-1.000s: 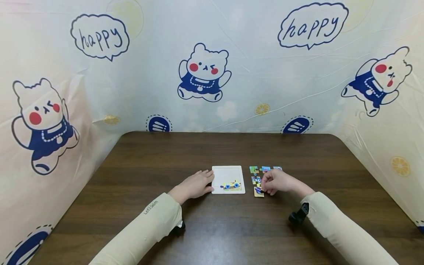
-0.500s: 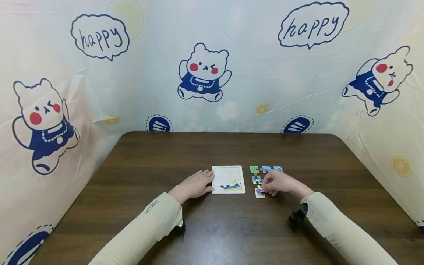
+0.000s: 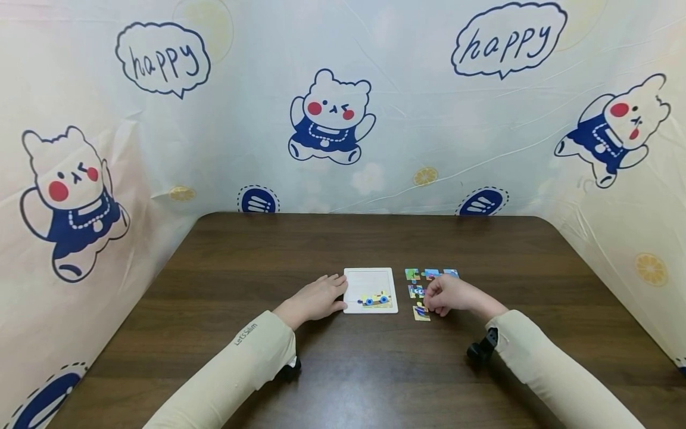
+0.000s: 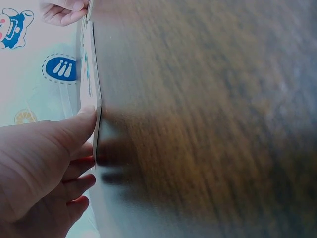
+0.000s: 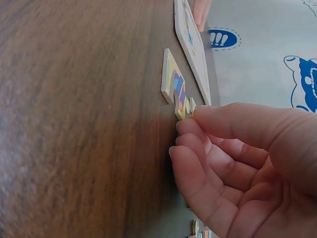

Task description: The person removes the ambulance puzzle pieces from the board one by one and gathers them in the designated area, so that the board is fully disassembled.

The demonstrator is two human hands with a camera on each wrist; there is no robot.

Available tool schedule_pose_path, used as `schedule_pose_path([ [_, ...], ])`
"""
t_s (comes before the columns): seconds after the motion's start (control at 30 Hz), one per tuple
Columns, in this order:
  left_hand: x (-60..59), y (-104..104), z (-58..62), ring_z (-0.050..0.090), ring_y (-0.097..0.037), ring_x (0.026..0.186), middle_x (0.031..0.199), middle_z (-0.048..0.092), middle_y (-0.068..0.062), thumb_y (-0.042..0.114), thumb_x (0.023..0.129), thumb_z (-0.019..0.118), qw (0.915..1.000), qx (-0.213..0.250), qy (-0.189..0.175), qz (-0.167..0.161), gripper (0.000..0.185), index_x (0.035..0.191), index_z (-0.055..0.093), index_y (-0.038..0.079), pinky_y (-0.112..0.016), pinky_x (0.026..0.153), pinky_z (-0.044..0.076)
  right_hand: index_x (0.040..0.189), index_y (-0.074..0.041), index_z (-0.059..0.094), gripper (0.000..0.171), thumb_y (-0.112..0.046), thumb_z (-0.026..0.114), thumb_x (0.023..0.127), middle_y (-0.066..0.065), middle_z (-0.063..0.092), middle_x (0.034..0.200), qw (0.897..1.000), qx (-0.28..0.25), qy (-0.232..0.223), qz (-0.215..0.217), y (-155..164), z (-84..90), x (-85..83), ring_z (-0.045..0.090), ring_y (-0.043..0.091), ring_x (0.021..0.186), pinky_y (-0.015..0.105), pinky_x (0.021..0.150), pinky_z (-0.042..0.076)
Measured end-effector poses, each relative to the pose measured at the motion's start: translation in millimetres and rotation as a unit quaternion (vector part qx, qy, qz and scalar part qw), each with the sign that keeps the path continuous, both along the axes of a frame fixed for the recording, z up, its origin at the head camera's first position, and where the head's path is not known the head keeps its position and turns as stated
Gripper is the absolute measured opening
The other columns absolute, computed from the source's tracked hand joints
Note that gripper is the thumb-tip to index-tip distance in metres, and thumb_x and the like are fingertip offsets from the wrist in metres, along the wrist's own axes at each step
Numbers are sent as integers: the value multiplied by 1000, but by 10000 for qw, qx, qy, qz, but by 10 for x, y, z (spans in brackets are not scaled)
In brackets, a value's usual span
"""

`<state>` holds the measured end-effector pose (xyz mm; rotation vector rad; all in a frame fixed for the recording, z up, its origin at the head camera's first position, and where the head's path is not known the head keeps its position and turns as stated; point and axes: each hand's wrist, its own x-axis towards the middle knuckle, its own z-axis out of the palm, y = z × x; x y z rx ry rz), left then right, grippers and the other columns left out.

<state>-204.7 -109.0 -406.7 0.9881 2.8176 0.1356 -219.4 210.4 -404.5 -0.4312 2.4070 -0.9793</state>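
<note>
My left hand [image 3: 317, 299] rests at the left side of a white puzzle tray [image 3: 393, 298], its thumb and fingertips touching the rim. In the left wrist view, the thumb [image 4: 81, 124] lies against the tray's edge. A joined picture part with a yellow vehicle on blue wheels [image 3: 375, 300] lies low in the tray. To the right of it, my right hand [image 3: 449, 294] pinches the corner of the nearest jigsaw piece [image 3: 421, 314]. The right wrist view shows thumb and forefinger at that yellow and purple jigsaw piece [image 5: 173, 79], which lies flat on the table.
Other jigsaw pieces form a row at the back, including a green one [image 3: 411, 274] and a blue one [image 3: 431, 274]. Another piece [image 3: 415, 291] sits between rows. My right hand partly covers this group. The brown table [image 3: 343, 369] meets a printed cloth backdrop [image 3: 332, 190].
The nearest jigsaw piece has shifted slightly toward me and to the right, together with my right hand. My left hand stays at the tray.
</note>
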Motion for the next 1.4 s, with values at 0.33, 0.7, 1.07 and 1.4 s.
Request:
schedule_pose_path([
  [0.33, -4, -1, -6, 38, -32, 136, 144, 44, -17, 29, 95, 55, 10000, -34, -30, 35, 47, 131, 50, 0, -45, 113, 30, 80, 1, 67, 8, -2, 61, 84, -1, 61, 68, 10000, 9, 15, 43, 2, 1, -5, 54, 10, 60, 27, 56, 54],
  [0.7, -9, 0, -14, 40, -33, 135, 143, 45, -18, 29, 95, 55, 10000, -38, -5, 25, 46, 130, 51, 0, -46, 112, 31, 95, 3, 63, 13, -7, 62, 87, 4, 61, 75, 9995, -267, 177, -26, -135, 190, -56, 55, 12, 65, 29, 59, 53],
  [1.07, -6, 7, -9, 40, -33, 135, 143, 46, -18, 29, 95, 56, 10000, -20, -55, 60, 42, 126, 53, 0, -46, 112, 31, 104, 5, 61, 21, -7, 64, 87, 5, 58, 77, 9983, -484, 329, 52, -449, 223, -123, 56, 15, 63, 29, 59, 53],
  [1.4, -4, 11, 4, 39, -33, 136, 143, 45, -18, 28, 95, 56, 9999, -9, -113, 74, 43, 127, 53, 0, -46, 113, 30, 105, 4, 61, 21, -8, 63, 87, 5, 60, 78, 9975, -499, 372, 322, -712, 204, -122, 57, 14, 65, 30, 60, 56],
])
